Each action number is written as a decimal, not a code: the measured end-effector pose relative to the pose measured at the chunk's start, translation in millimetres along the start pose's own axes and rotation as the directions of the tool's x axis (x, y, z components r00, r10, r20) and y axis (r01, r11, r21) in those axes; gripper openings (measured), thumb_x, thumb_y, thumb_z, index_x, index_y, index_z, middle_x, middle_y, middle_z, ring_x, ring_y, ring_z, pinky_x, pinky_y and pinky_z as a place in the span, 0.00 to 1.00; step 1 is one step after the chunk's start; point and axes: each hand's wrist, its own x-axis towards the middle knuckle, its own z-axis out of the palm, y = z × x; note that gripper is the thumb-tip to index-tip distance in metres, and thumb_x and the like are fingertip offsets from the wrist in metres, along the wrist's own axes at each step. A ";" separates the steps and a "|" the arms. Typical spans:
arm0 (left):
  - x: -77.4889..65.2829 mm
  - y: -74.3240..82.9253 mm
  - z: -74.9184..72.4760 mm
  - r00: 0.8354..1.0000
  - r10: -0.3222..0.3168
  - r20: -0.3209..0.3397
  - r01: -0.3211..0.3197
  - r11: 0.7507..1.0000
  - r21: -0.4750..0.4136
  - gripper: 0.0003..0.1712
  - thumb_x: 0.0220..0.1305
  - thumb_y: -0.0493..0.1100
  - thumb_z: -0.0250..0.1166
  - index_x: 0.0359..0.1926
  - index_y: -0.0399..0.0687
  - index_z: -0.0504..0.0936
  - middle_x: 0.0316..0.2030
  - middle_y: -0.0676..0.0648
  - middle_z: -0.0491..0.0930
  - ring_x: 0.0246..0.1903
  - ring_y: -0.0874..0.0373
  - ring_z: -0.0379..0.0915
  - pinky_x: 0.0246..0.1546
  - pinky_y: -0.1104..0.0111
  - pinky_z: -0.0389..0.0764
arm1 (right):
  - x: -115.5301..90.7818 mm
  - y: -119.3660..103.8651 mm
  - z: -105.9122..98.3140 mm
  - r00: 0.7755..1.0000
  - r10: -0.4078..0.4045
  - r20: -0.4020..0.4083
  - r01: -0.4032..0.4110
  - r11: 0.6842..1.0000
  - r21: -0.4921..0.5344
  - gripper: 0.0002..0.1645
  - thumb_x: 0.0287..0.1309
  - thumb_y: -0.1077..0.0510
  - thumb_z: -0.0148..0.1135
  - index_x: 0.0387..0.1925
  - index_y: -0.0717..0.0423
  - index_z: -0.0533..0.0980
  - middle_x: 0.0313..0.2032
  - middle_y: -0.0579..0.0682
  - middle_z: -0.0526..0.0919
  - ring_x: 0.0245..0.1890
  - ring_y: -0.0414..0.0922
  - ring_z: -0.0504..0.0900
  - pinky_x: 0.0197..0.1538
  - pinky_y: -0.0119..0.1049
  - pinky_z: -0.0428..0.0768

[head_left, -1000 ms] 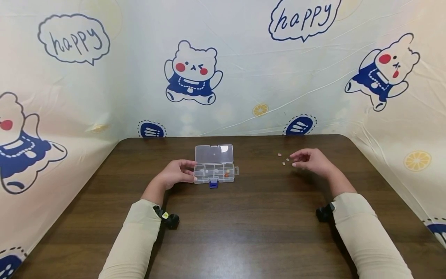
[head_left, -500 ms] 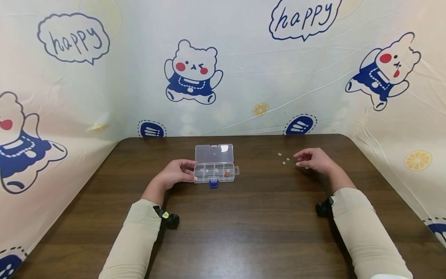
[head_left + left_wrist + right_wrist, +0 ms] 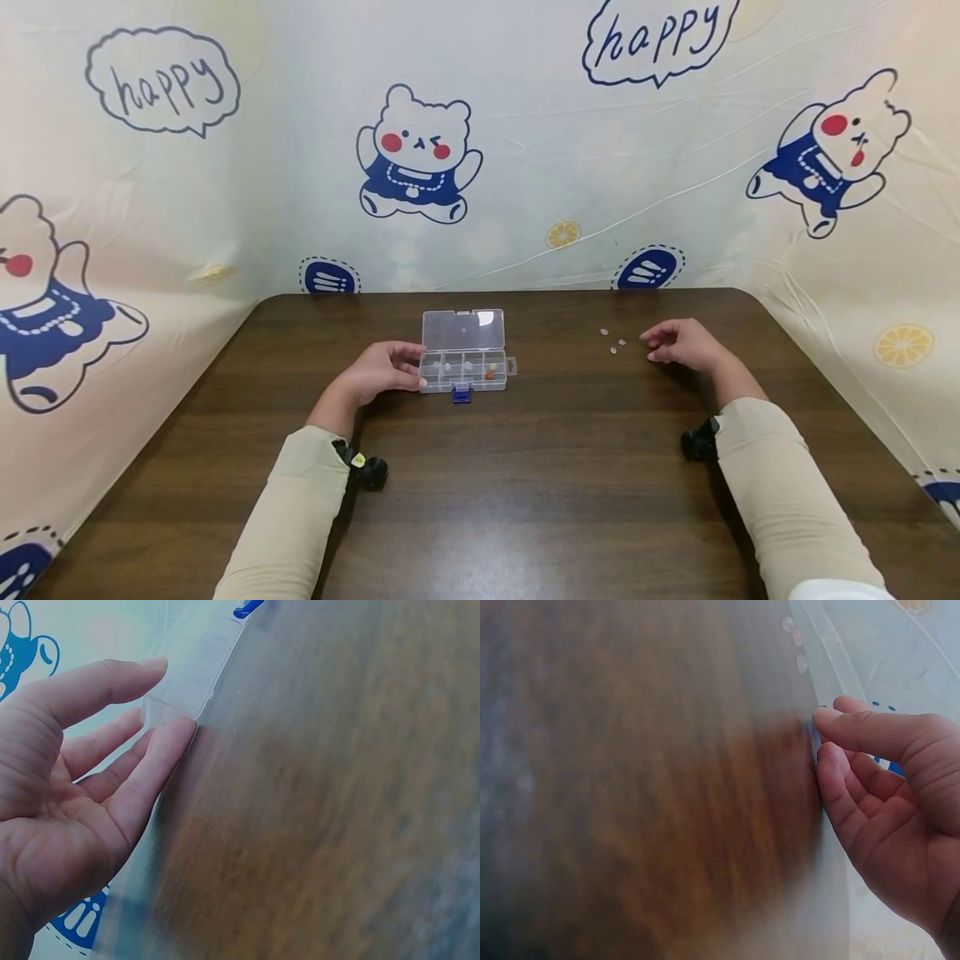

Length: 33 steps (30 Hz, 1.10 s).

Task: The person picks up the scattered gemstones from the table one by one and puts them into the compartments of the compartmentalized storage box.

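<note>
A clear plastic compartment box stands on the table with its lid raised at the back and a blue latch in front. Small pale pieces and an orange bead lie in its compartments. My left hand holds the box's left end, thumb at the front corner and fingers behind, as the left wrist view also shows. Over the table on the right is my right hand, fingers loosely bent, a gap between thumb and index. Just left of its fingertips lie three small pale pink pieces.
The brown wooden table reaches back to a printed cloth that hangs behind it and at both sides. A dark wrist camera sits below the left hand, another camera below the right.
My right hand has drawn a little to the right, away from the three pale pieces. My left hand stays at the box, and the box and pieces keep their places.
</note>
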 end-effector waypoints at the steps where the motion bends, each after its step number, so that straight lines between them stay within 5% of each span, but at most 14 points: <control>1: -0.2 0.3 0.0 1.000 -0.001 0.000 0.001 1.000 0.001 0.37 0.49 0.32 0.75 0.62 0.38 0.74 0.55 0.37 0.76 0.44 0.48 0.74 0.42 0.68 0.81 | 0.0 0.4 0.1 1.000 0.001 0.000 -0.001 1.000 -0.002 0.20 0.54 0.67 0.69 0.50 0.68 0.78 0.40 0.60 0.81 0.31 0.47 0.77 0.34 0.35 0.81; 22: 2.4 1.4 2.0 1.000 0.001 0.005 -0.001 1.000 0.000 0.38 0.48 0.32 0.76 0.62 0.37 0.74 0.55 0.37 0.75 0.45 0.48 0.75 0.41 0.69 0.81 | 16.3 -14.1 11.7 1.000 -0.024 0.009 0.025 0.999 -0.046 0.18 0.54 0.64 0.71 0.48 0.65 0.81 0.40 0.58 0.81 0.32 0.46 0.74 0.31 0.35 0.77; 33: 2.4 1.6 2.6 1.000 -0.004 0.008 0.004 1.000 -0.002 0.37 0.49 0.32 0.76 0.62 0.38 0.74 0.56 0.37 0.75 0.45 0.48 0.74 0.41 0.68 0.82 | 23.5 -17.3 22.2 1.000 -0.022 -0.017 0.021 0.999 -0.033 0.19 0.54 0.63 0.71 0.48 0.66 0.81 0.42 0.58 0.84 0.44 0.49 0.77 0.44 0.33 0.75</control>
